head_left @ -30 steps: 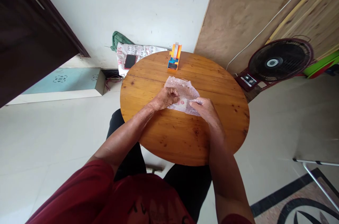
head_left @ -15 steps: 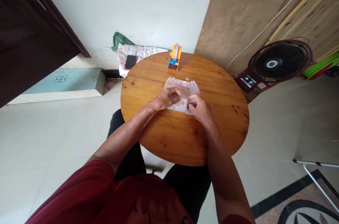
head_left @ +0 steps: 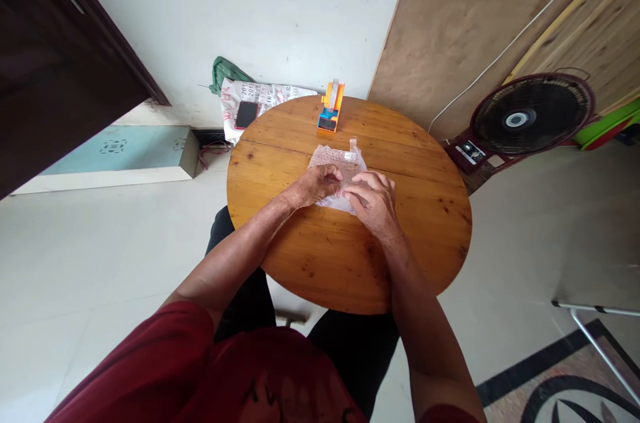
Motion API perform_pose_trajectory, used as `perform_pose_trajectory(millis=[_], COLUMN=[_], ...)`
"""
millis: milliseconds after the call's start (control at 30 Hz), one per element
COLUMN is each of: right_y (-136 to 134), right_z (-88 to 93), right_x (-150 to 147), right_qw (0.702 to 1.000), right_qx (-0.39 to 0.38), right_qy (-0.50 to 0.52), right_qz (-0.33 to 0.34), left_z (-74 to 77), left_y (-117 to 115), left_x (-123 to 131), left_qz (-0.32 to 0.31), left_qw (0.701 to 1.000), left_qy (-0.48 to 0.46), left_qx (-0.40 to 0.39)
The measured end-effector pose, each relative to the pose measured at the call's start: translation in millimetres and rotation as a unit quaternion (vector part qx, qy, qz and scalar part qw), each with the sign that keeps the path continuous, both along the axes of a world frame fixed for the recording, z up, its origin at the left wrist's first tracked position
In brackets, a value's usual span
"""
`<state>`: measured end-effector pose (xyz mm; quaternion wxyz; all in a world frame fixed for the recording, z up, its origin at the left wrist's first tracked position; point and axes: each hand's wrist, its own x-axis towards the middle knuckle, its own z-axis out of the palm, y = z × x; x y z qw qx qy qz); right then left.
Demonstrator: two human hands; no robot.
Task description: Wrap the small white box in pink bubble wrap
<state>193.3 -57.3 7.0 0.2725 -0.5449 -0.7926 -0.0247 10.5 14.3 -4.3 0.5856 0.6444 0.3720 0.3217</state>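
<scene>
A sheet of clear bubble wrap (head_left: pixel 331 157) lies on the round wooden table, its right side folded inward. My left hand (head_left: pixel 317 185) is closed at its left side, thumb and fingertips pinching the plastic. From the right, my right hand (head_left: pixel 376 201) bends over the folded flap, with thumb and fingers gripping it near the middle. Whatever lies inside the wrap is mostly hidden by the plastic and my fingers. A short strip of clear tape (head_left: pixel 353 143) sticks up at the wrap's far edge. Behind it stands an orange and blue tape dispenser (head_left: pixel 330 109).
The round wooden table (head_left: pixel 320 256) has its far edge near the wall. A phone (head_left: pixel 247 115) rests on a printed white sack (head_left: pixel 273 95) beyond the left edge. To the right stands a dark fan (head_left: pixel 530 117).
My right hand has moved inward to the left, folding the right edge of the bubble wrap over the middle. The red marks seen before are now covered. My left hand has barely moved.
</scene>
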Motion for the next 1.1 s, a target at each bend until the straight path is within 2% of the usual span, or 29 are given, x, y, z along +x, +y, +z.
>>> perform_pose_trajectory(millis=[167, 300, 467, 567, 667, 767, 900, 1100], right_y=[0, 1, 1, 2, 2, 2, 2, 2], right_z=[-0.1, 0.5, -1.2, -2.0, -1.4, -0.4, -0.4, -1.5], right_x=[1, 0, 0, 1, 1, 0, 0, 1], right_qw=[1.0, 1.0, 1.0, 1.0, 1.0, 1.0, 1.0, 1.0], right_qx=[0.003, 0.006, 0.003, 0.008, 0.004, 0.001, 0.005, 0.013], right_qy=[-0.013, -0.01, -0.007, -0.005, 0.0, 0.01, 0.017, 0.01], right_qz=[0.003, 0.013, 0.016, 0.018, 0.02, 0.024, 0.023, 0.026], left_z=[-7.8, -6.6, 5.2, 13.4, 20.0, 24.1, 25.2, 31.4], left_y=[2, 1, 1, 2, 3, 0, -3, -4], left_x=[-1, 1, -6, -18, -30, -35, -29, -29], left_qz=[-0.015, -0.009, 0.037, 0.03, 0.01, 0.011, 0.05, 0.128], left_qw=[1.0, 1.0, 0.995, 0.984, 0.973, 0.976, 0.983, 0.968], left_qy=[-0.023, -0.027, 0.082, 0.157, 0.216, 0.211, 0.177, 0.213], left_qx=[0.002, -0.008, 0.051, 0.08, 0.076, 0.047, 0.002, -0.017])
